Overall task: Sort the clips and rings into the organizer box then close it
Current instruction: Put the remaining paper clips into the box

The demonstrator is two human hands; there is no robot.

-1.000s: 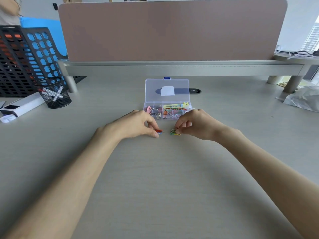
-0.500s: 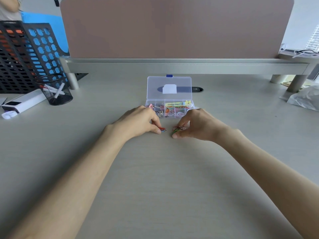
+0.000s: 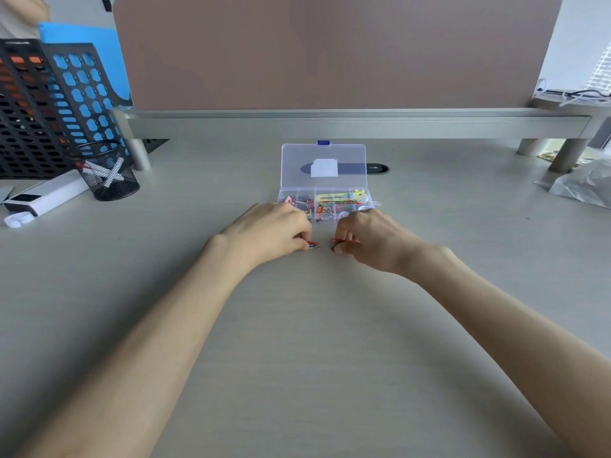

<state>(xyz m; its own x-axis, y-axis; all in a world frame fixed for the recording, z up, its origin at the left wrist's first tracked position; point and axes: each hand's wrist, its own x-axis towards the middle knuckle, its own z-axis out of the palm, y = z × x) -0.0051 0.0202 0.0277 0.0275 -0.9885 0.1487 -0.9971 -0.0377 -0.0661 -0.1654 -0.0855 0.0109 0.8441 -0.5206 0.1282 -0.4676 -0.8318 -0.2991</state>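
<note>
A clear plastic organizer box (image 3: 370, 203) stands in the middle of the desk with its lid (image 3: 323, 153) raised. Its compartments hold coloured clips and rings. Just in front of it, my left hand (image 3: 271, 231) pinches a few red and blue paper clips (image 3: 313, 244) against the desk. My right hand (image 3: 370, 238) pinches a small bunch of red and green paper clips (image 3: 335, 244) beside them. The two bunches lie a few centimetres apart. My fingers hide most of each bunch and the box's front edge.
A black mesh pen cup (image 3: 105, 173) and a white device (image 3: 46, 196) sit at the left, before black perforated file racks (image 3: 39, 104). A grey shelf (image 3: 357, 122) with a pink divider runs across the back. A crumpled plastic bag (image 3: 585, 186) lies at the right.
Both hands stayed in front of the box and closed tighter on their clip bunches. The right hand's clips were gathered further under its fingers. The camera moved slightly closer.
</note>
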